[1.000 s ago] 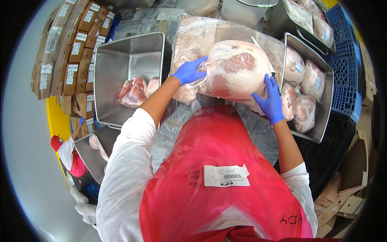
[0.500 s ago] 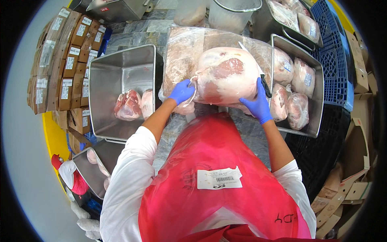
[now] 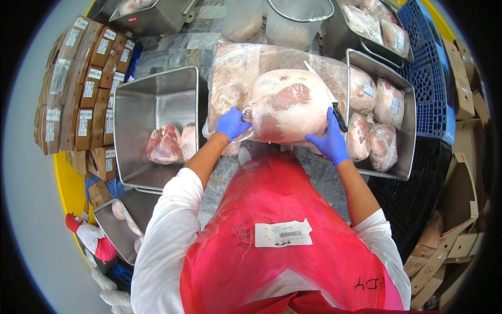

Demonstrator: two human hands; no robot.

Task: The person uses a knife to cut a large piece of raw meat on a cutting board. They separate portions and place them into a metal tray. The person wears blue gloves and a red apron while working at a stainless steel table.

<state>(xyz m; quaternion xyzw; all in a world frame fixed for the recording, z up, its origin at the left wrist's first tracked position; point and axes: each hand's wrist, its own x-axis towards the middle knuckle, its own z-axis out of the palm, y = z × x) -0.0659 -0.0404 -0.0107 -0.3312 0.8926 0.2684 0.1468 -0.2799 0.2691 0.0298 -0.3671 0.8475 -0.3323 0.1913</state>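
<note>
A large raw pork leg (image 3: 285, 107), pale with fat and showing red patches, lies on a plastic-wrapped surface (image 3: 230, 65) before me. My left hand (image 3: 232, 124), in a blue glove, is closed around its narrow left end, where loose clear plastic also shows. Against the leg's right side, my gloved right hand (image 3: 332, 141) grips with thumb and fingers spread apart around the lower right edge. A knife (image 3: 340, 116) with a black handle runs along the right hand's fingers, its blade pointing away up the leg's right side. Whether those fingers also hold the handle, I cannot tell.
At left, a steel tub (image 3: 172, 89) holds cut meat (image 3: 164, 144). Another steel tub (image 3: 409, 131) at right contains several wrapped pieces. Beyond stand a clear bucket (image 3: 293, 31), blue pallets (image 3: 429, 68) and stacked cartons (image 3: 86, 99). Another person (image 3: 91, 235) is at lower left.
The view has shifted slightly, with the tubs and surface sitting a little lower. The pork leg has turned slightly, and both hands remain on it.
</note>
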